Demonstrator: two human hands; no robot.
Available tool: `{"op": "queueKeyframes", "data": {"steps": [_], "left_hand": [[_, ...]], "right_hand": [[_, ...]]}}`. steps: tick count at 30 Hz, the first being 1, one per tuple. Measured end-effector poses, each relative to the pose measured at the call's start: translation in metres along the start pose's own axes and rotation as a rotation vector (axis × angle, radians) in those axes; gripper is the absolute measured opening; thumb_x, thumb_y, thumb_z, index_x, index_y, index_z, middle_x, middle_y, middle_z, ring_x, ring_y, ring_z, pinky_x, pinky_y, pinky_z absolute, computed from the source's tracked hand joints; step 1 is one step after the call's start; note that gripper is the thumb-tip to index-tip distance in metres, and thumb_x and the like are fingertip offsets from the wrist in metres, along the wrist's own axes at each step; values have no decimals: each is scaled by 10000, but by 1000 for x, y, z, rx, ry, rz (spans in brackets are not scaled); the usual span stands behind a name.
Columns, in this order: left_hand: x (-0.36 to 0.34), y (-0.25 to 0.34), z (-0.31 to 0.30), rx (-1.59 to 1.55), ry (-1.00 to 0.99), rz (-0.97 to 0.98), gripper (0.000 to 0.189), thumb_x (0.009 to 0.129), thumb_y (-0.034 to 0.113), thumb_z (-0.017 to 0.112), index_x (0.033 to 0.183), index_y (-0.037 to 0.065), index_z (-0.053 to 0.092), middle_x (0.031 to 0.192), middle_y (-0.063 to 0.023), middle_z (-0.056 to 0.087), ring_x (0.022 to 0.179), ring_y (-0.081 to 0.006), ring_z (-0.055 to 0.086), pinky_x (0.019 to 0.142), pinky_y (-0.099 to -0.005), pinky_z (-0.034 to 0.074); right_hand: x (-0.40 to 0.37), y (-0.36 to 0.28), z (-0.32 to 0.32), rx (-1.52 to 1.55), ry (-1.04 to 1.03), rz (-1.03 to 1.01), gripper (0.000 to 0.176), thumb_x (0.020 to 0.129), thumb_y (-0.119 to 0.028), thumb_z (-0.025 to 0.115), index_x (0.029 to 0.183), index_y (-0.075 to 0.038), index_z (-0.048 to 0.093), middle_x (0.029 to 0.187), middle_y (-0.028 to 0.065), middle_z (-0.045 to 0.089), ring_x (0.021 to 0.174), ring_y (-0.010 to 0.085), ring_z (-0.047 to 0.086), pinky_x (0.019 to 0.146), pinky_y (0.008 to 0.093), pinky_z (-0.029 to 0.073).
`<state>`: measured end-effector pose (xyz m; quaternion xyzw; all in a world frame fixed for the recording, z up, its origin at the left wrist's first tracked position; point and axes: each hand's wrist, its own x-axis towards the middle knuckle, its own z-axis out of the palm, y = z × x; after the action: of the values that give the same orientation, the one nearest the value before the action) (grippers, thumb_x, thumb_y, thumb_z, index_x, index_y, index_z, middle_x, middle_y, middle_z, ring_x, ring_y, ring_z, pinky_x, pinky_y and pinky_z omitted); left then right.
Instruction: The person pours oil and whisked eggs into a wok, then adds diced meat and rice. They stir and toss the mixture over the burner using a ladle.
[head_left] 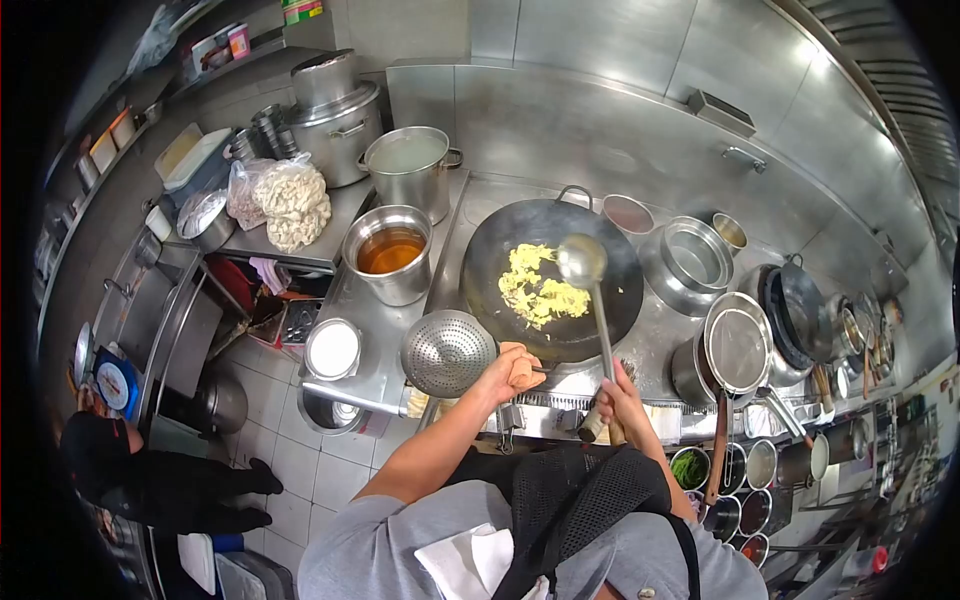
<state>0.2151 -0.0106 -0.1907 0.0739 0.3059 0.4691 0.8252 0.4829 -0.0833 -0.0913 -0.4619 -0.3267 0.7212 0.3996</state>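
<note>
A large black wok point(490, 235) sits on the stove with scrambled egg point(540, 292) spread in yellow pieces over its middle. My left hand point(503, 378) is closed around a folded tan cloth point(520, 362) at the wok's near rim; the wok handle under it is mostly hidden. In my right hand point(624, 408) is the long handle of a ladle point(582, 262). The ladle's metal bowl is over the right side of the wok, beside the egg. A perforated strainer point(448, 353) lies just left of my left hand.
Left of the wok stand a pot of amber liquid point(391, 250), a tall stockpot point(408, 165) and a container of white contents point(333, 349). A fine-mesh sieve point(738, 342) rests on a pot at right. A person in dark clothes point(170, 470) is at far left.
</note>
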Motion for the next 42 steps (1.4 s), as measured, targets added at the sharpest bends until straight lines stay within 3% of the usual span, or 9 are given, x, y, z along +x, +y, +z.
{"op": "queueKeyframes", "data": {"steps": [6,12,14,19,23,27,32,33,42], "left_hand": [[6,2,4,-60,-58,-4,38,892,130,578,891,104,550,871,-142,633,774,-312,664,747,-522,598],[3,-2,3,-32,-38,-59,46,888,141,579,925,138,551,880,-134,639,789,-343,674,754,-517,598],[6,-7,-4,-18,-27,-65,64,881,138,585,934,146,550,890,-134,641,785,-347,674,755,-526,596],[-3,0,3,-5,-26,-36,114,840,108,605,928,150,545,916,-134,645,773,-356,667,753,-529,594],[-17,2,26,63,50,-13,124,830,104,605,936,133,546,915,-139,643,761,-347,662,727,-516,595],[-18,-26,43,-5,63,-67,156,832,73,588,950,141,512,893,-152,617,817,-343,626,718,-528,578],[-14,-15,64,-17,126,-166,175,769,128,629,888,4,594,908,-143,615,801,-324,633,709,-438,577],[-8,-17,65,-50,114,-207,183,768,135,631,880,-7,598,892,-143,616,808,-318,632,712,-430,575],[35,-18,11,-45,-66,-25,137,788,213,631,792,87,577,804,-79,632,716,-280,609,647,-407,544]], "right_hand": [[-50,19,-28,-369,63,-107,684,987,-110,496,1571,-211,155,729,-21,431,538,84,420,463,225,390],[-6,-3,17,97,-96,146,703,970,-92,529,1568,-177,169,707,-21,454,520,65,434,437,235,386],[12,4,34,-530,148,-172,672,970,-96,515,1561,-160,201,673,-10,471,503,69,442,432,232,381],[-62,-38,32,-515,147,-262,680,971,-79,501,1565,-166,181,628,-28,454,474,64,426,404,232,366],[-75,33,-14,-744,288,-317,655,958,-70,543,1544,-161,266,1309,120,583,723,112,538,696,259,505],[-62,99,-31,-633,300,-369,611,941,-41,574,1505,-135,359,1371,155,534,1096,138,529,963,254,396],[-63,101,-14,-579,274,-476,587,955,-106,583,1501,-144,369,1169,113,645,1064,137,560,928,237,406],[-63,98,-20,-527,252,-61,587,956,-123,595,1500,-153,377,1205,106,626,1027,105,534,864,218,430],[-81,83,-45,-669,668,-609,584,955,-130,583,1498,-166,372,704,109,619,597,144,515,600,305,458]]}}
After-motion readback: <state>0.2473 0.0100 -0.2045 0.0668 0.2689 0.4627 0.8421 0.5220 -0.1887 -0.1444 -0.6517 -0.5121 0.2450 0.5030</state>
